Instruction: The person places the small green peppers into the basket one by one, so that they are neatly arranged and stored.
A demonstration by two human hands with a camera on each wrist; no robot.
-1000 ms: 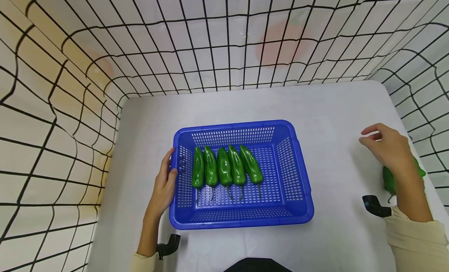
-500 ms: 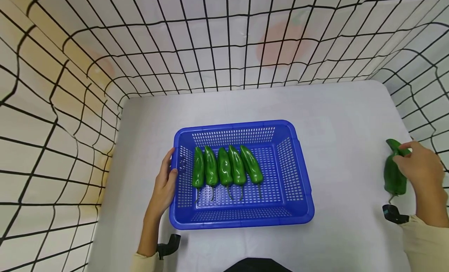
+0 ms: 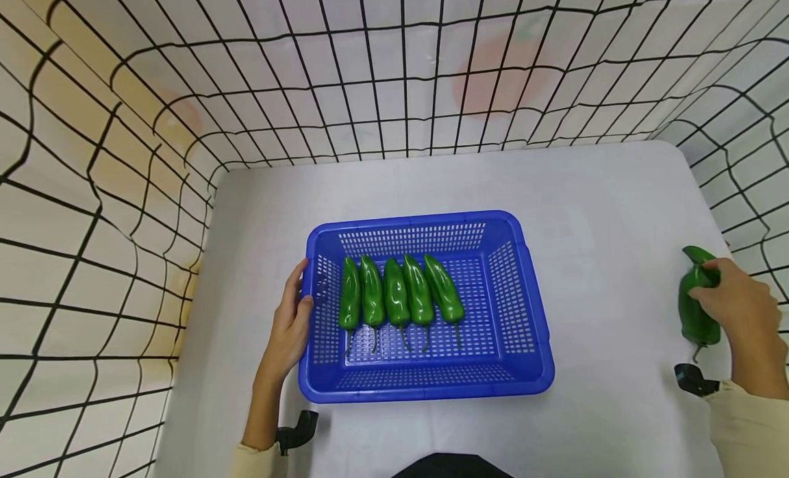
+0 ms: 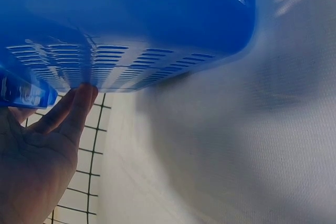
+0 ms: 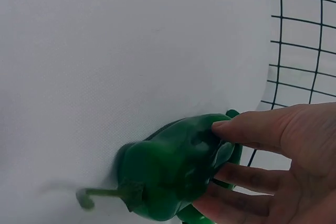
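In the head view, my left hand (image 3: 292, 327) grips the left rim of a blue perforated plastic basket (image 3: 533, 313). The left wrist view shows fingers (image 4: 79, 111) against the basket's outer wall, below the rim. Several long glossy green peppers (image 3: 396, 293) lie side by side in the basket's left and middle part, stems toward me. At the table's far right, my right hand (image 3: 742, 300) pinches a green pepper (image 5: 163, 166) between thumb and fingers, its curled stem pointing away from the palm. Another green pepper (image 3: 698, 254) shows behind it, partly hidden.
A white cloth-like surface (image 3: 604, 245) spreads around the basket. Black wire grid walls (image 3: 401, 87) rise along the back, left and right, with white sheeting behind them. A dark rounded object (image 3: 453, 466) shows at the bottom edge.
My right hand has moved right and toward me onto the green pepper and now pinches it. That pepper has shifted slightly. My left hand and the basket stay in place.
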